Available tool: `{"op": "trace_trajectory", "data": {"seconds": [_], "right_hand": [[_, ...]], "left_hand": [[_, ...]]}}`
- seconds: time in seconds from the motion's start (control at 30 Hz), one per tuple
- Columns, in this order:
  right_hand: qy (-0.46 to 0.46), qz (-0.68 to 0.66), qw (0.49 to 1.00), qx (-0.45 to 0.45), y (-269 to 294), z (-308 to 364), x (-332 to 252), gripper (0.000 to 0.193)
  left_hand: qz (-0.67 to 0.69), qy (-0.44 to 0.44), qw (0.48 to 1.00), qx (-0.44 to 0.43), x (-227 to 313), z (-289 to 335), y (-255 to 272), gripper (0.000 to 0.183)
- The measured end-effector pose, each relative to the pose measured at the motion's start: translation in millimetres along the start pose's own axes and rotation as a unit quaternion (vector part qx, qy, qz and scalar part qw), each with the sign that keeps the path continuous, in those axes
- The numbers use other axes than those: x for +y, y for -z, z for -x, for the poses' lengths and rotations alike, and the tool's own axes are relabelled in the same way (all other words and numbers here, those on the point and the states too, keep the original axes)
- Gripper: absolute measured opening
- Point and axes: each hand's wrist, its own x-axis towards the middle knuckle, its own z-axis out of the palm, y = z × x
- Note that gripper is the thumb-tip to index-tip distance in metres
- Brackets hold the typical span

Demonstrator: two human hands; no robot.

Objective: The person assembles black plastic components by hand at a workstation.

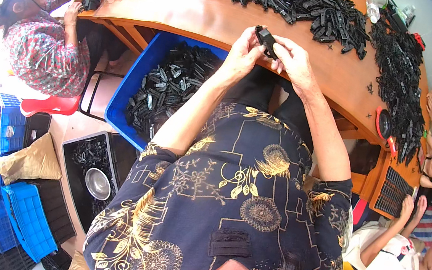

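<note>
Both hands meet at the near edge of the wooden table (189, 16). Between them is a small, elongated black plastic part (266, 37), tilted. My left hand (243, 54) has its fingers closed around one side of it. From the other side my right hand (297, 63) pinches its lower end with thumb and fingers. The fingers cover some of the part, so its exact kind cannot be told. Beyond my hands a long heap of similar black parts (338, 27) lies along the table's far side.
A blue bin (120, 101) full of black parts stands below the table, left of me. More black pieces (403, 79) and a red-rimmed round thing (384, 124) lie at right. One person (49, 54) works at left, others at right. Blue crates (30, 219) stand at lower left.
</note>
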Motion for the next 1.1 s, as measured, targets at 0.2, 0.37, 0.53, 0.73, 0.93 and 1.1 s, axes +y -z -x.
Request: {"op": "trace_trajectory", "data": {"seconds": [0.2,0.37,0.53,0.73,0.93,1.1], "right_hand": [[0.008,-0.028,1.0,0.0,-4,6,10,0.027],[0.002,-0.014,1.0,0.022,-5,10,25,0.023],[0.046,0.058,0.996,0.045,-12,12,44,0.028],[0.038,0.126,0.991,0.005,0,14,35,0.049],[0.016,0.066,0.997,-0.021,-7,17,26,0.028],[0.009,0.111,0.993,0.042,-4,22,24,0.026]], "left_hand": [[-0.086,-0.021,0.996,0.012,1,9,-1,0.037],[0.011,0.029,0.999,0.02,5,18,-3,0.032],[-0.039,0.03,0.996,0.081,-4,22,-4,0.029],[-0.009,0.008,1.0,0.026,8,15,2,0.034],[0.0,0.007,1.0,0.007,6,12,6,0.034],[0.027,0.033,0.999,-0.004,5,4,-6,0.031]]}}
